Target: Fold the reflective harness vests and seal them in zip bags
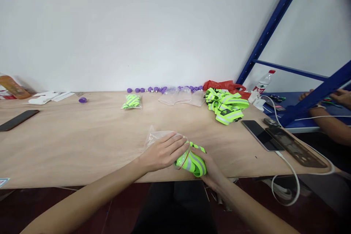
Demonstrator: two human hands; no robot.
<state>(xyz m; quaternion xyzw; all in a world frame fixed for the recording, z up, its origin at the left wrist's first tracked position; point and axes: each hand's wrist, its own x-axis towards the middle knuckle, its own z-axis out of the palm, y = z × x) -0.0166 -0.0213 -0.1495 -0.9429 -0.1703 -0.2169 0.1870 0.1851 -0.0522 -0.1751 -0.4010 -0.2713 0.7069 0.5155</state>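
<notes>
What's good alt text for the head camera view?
A right hand grips a neon-yellow reflective strap bundle, partly inside a clear bag under the left hand, at the near edge of a tan table. Beyond lie a bagged strap bundle, small purple pieces and a loose strap pile; a smartphone lies at right.

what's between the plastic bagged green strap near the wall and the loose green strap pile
Flat translucent plastic bags, with small round purple pieces behind, in the head view.
</notes>
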